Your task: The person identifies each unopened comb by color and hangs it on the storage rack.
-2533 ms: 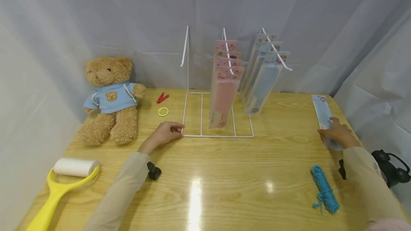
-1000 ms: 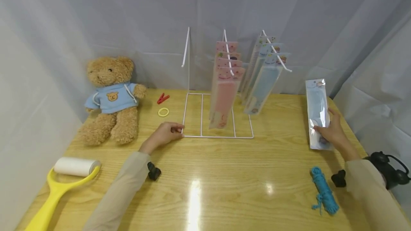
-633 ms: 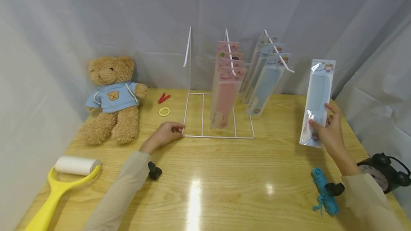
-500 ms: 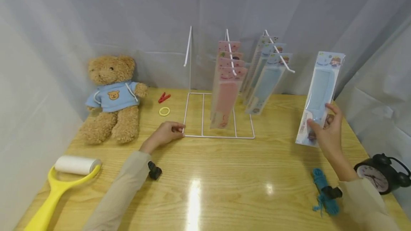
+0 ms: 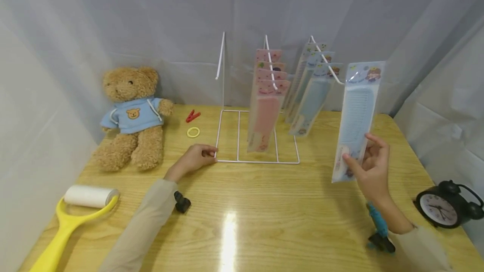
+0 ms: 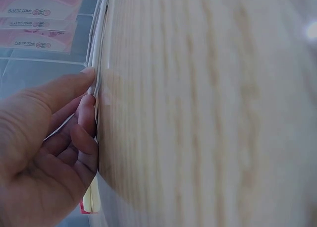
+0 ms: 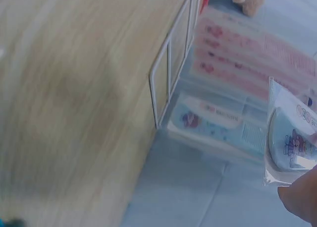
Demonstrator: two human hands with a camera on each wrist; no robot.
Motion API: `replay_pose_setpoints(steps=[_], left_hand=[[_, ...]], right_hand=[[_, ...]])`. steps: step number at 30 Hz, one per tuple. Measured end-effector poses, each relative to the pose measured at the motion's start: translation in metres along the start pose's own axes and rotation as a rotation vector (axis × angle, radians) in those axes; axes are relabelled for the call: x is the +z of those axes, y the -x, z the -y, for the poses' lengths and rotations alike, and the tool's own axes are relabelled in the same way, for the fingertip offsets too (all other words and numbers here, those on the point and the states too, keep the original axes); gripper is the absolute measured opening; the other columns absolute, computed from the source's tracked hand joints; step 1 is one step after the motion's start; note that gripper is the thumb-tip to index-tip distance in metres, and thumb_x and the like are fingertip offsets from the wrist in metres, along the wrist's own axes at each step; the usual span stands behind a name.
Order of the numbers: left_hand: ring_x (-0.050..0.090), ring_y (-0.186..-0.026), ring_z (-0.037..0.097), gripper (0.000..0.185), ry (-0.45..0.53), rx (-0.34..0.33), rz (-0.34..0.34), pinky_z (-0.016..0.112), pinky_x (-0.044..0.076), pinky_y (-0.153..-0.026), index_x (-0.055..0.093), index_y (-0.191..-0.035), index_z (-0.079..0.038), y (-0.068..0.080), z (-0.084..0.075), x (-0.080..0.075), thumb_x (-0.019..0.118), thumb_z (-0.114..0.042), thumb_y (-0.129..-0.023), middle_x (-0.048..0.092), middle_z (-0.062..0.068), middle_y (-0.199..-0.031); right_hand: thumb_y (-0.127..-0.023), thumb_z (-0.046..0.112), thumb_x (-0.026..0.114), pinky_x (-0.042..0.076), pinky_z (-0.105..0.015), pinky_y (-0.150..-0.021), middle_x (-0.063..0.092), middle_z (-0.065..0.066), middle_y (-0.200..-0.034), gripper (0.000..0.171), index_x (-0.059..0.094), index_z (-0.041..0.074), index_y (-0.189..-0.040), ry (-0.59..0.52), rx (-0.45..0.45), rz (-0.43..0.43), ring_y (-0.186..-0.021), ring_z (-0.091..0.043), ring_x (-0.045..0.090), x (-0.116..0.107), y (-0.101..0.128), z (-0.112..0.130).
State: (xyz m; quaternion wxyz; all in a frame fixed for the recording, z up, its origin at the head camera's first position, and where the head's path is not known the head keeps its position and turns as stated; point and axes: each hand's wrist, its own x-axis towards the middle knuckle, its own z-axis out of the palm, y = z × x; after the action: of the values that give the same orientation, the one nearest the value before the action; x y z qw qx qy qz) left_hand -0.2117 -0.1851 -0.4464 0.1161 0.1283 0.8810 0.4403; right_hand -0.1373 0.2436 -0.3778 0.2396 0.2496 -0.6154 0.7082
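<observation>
In the head view my right hand pinches the lower part of a blue comb in a clear packet, held upright above the table, right of the rack. The packet's top is close to the tip of the right prong. My left hand grips the front left corner of the white wire rack; in the left wrist view thumb and fingers pinch the wire. Several packaged pink combs hang on the middle prong. Packaged blue combs hang on the right prong. The left prong bears nothing.
A teddy bear sits at the left, near a red clip and a yellow ring. A yellow-handled roller lies front left. Blue rope, partly hidden by the right arm, and a black alarm clock are at the right.
My right hand has picked the packaged blue comb off the table at the right, raised it upright and brought it left towards the rack. My left hand stays at the rack's corner.
</observation>
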Motion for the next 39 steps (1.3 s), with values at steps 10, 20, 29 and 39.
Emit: replay_pose_setpoints(steps=[10, 20, 29, 39], left_hand=[[0.057, -0.082, 0.018, 0.035, 0.0, -0.004, -0.001, 0.031, 0.047, -0.075, 0.061, -0.119, 0.009, 0.0, 0.001, 0.001, 0.066, -0.006, -0.088, 0.064, 0.014, -0.094], [0.056, -0.082, 0.017, 0.035, -0.007, 0.008, -0.006, 0.031, 0.047, -0.075, 0.061, -0.118, 0.01, 0.001, 0.001, 0.002, 0.066, -0.006, -0.088, 0.064, 0.014, -0.093], [0.057, -0.082, 0.018, 0.035, -0.015, 0.01, -0.007, 0.03, 0.047, -0.075, 0.061, -0.119, 0.009, 0.0, 0.002, 0.001, 0.066, -0.006, -0.087, 0.065, 0.014, -0.094], [0.058, -0.082, 0.018, 0.035, -0.023, 0.016, -0.01, 0.031, 0.048, -0.075, 0.061, -0.119, 0.009, 0.001, 0.001, 0.001, 0.067, -0.006, -0.087, 0.065, 0.014, -0.094]], right_hand=[[-0.081, -0.028, 0.047, 0.047, -0.018, -0.087, 0.045, -0.005, -0.119, 0.064, 0.03, 0.0, -0.135, 0.018, 0.053, 0.074, -0.11, -0.013, 0.051, 0.01, 0.016, -0.005], [-0.08, -0.03, 0.044, 0.046, -0.018, -0.089, 0.043, -0.006, -0.121, 0.067, 0.027, 0.002, -0.137, 0.023, 0.083, 0.068, -0.111, -0.014, 0.049, 0.015, 0.023, -0.009], [-0.082, -0.027, 0.047, 0.046, -0.017, -0.089, 0.045, -0.006, -0.119, 0.064, 0.028, -0.001, -0.137, 0.01, 0.069, 0.072, -0.111, -0.013, 0.05, 0.017, 0.025, -0.013], [-0.083, -0.023, 0.053, 0.046, -0.012, -0.078, 0.05, 0.002, -0.105, 0.059, 0.031, 0.0, -0.133, 0.244, 0.22, 0.057, -0.097, -0.004, 0.054, 0.015, 0.004, -0.022]])
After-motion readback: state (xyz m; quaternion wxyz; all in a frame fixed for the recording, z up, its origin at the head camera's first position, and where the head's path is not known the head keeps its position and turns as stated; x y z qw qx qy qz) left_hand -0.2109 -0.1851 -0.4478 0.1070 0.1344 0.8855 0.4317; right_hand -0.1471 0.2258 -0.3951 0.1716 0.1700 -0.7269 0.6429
